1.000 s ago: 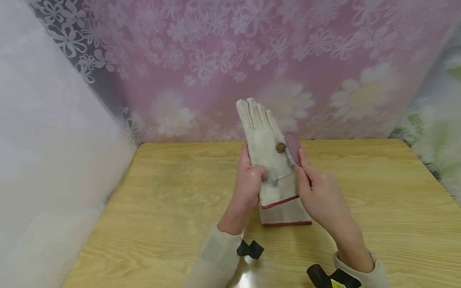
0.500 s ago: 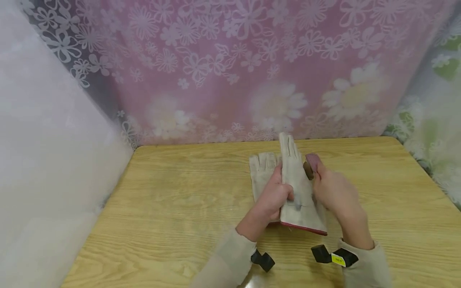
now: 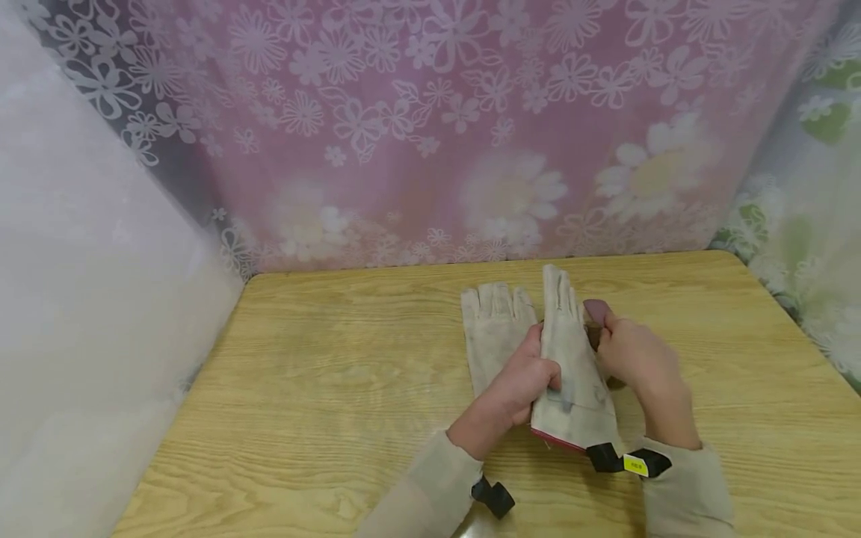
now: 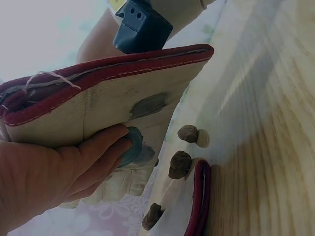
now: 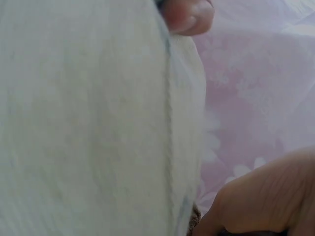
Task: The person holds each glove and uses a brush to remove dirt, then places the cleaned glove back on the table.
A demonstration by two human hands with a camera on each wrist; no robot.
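Observation:
My left hand (image 3: pixel 521 382) grips an off-white work glove (image 3: pixel 573 355) with red cuff trim, its thumb across the front. Held upright and turned partly edge-on, the glove shows grey smudges near the cuff in the left wrist view. My right hand (image 3: pixel 639 362) holds a small pink-backed brush (image 3: pixel 596 309) by the glove's right edge; its bristles are hidden. Beside the brush a brown lump (image 3: pixel 593 335) shows behind the glove. A second work glove (image 3: pixel 496 329) lies on the table, fingers pointing away. Brown lumps (image 4: pixel 180 164) also appear around its red trim in the left wrist view.
The wood-grain table (image 3: pixel 323 403) runs back to a pink floral curtain (image 3: pixel 403 187). A white sheet (image 3: pixel 101 314) hangs at the left, and a floral sheet (image 3: pixel 807 224) at the right. Black wrist cameras (image 3: pixel 494 497) sit on both sleeves.
The held glove has come down and right, and has turned edge-on, uncovering the second glove on the table. The brush has moved right and down with my right hand.

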